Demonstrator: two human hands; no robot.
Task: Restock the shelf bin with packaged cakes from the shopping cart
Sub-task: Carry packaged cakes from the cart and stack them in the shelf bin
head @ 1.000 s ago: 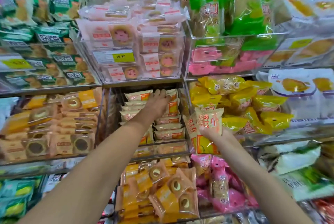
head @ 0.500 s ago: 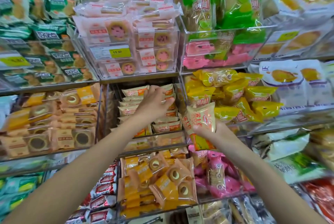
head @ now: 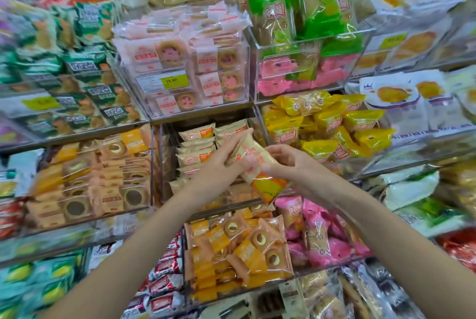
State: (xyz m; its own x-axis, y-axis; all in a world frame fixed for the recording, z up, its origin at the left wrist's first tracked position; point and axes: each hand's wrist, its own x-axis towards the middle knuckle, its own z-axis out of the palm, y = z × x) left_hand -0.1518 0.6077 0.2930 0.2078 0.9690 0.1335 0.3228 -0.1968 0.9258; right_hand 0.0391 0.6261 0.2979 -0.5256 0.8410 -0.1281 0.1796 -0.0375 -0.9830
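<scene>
At far left, clear shelf bins hold green-wrapped snacks above and tan boxed cakes with round windows below. To the right of these, a clear upper bin carries pink-labelled round cakes and a yellow price tag on its front wall.

Directly below that bin sits the shelf bin, holding cream-and-orange packaged cakes stacked flat in a column.

The left hand is raised in front of this bin. Its fingers are curled around the upper left edge of a held cake packet. The packet is cream at the top and orange-yellow at the bottom, and it is tilted with its top toward the bin opening. The right hand grips the right side of the same packet, thumb and fingers pinching the wrapper. Both hands hold the packet together, just outside the bin front.

Below the hands, a lower bin holds orange roll-cake packets; pink packets lie beside it. At right, yellow packets fill a bin, with green packets above.
</scene>
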